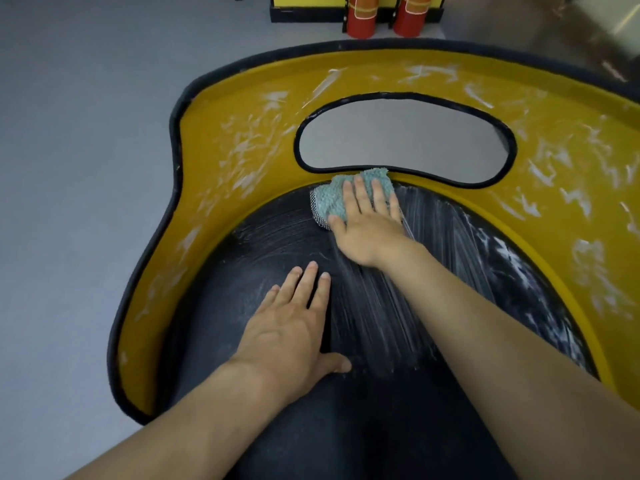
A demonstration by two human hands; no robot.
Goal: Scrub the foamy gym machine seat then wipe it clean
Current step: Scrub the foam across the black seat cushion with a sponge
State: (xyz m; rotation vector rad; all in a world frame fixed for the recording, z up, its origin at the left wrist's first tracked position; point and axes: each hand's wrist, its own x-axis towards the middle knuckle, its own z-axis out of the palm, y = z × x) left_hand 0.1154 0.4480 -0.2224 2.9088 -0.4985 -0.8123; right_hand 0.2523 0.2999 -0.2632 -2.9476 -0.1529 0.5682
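The gym machine seat has a black cushion [277, 251] inside a raised yellow surround [221, 147] with dark trim and an oval cut-out. White foam streaks cover the surround and the cushion's right half. My right hand [369, 223] presses a teal scrubbing pad [332, 199] with a mesh underside flat against the cushion's far edge, just below the cut-out. Its fingers lie straight over the pad. My left hand [294, 320] rests flat on the cushion's near left part, fingers spread, holding nothing.
Grey floor [76, 133] lies to the left of the seat and shows through the cut-out. Beyond the seat stand two red cylinders [362, 19] and a yellow-and-black base [308, 8].
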